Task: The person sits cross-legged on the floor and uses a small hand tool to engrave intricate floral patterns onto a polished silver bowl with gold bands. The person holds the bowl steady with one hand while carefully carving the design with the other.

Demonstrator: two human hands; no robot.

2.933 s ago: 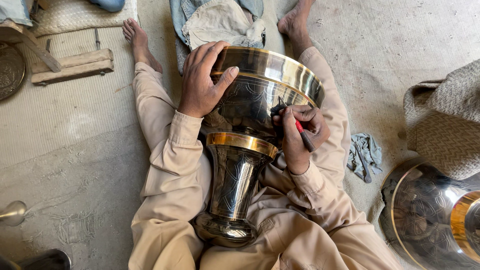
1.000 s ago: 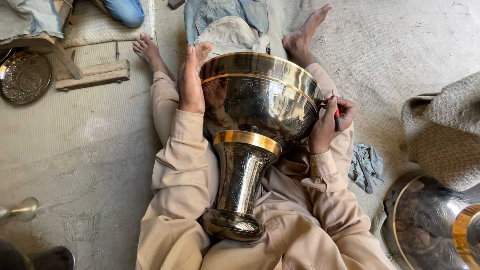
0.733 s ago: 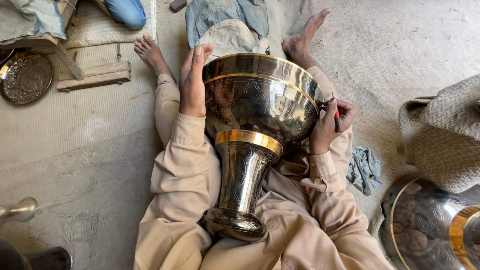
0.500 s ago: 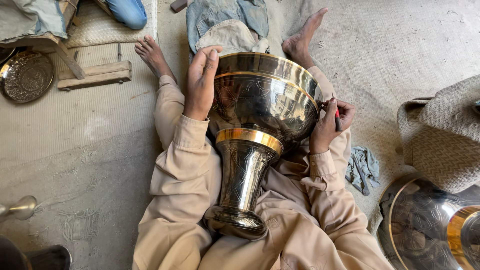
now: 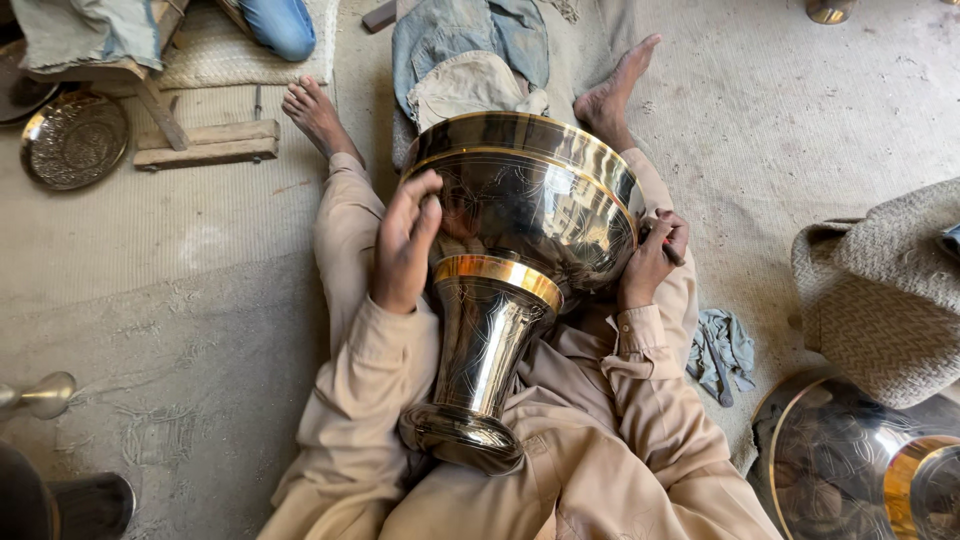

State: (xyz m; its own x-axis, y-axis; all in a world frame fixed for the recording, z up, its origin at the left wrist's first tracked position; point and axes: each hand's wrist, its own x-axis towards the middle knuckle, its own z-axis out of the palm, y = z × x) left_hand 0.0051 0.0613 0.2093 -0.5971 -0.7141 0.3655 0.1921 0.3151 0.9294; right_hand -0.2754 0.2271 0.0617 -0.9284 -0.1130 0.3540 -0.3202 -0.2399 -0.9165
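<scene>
Floor (image 5: 180, 300) of pale, dusty matting, spread under everything. One large metal goblet vase (image 5: 515, 250), silver-bright with a gold band at the neck and fine engraved lines over bowl and stem, laid along the lap of beige trousers, foot toward the camera, wide mouth toward two bare feet. One more polished vessel (image 5: 860, 465) of the same make at the lower right corner, silver with a gold ring, cut by the frame edge. One woven tan mat (image 5: 885, 295), bunched up at the right edge just above that vessel. One folded pile of denim and beige cloth (image 5: 470, 55) at the top, beyond the vase's rim and between the feet. Two wooden boards (image 5: 205, 143) stacked at upper left, near the left foot. One round embossed metal plate (image 5: 75, 140) flat on the floor beside the boards. One knee in blue jeans (image 5: 282, 25) at the top edge, belonging to another person. One small grey-blue rag (image 5: 722, 350) crumpled on the floor just right of the right sleeve. One brass knob (image 5: 40, 395) at the left edge, its body out of view. Left hand (image 5: 405, 245) pressed open against the bowl's left side, fingers curved over the metal, steadying. Right hand (image 5: 650, 262) at the bowl's right flank, closed around a thin red-tipped tool (image 5: 668, 248), mostly hidden.
</scene>
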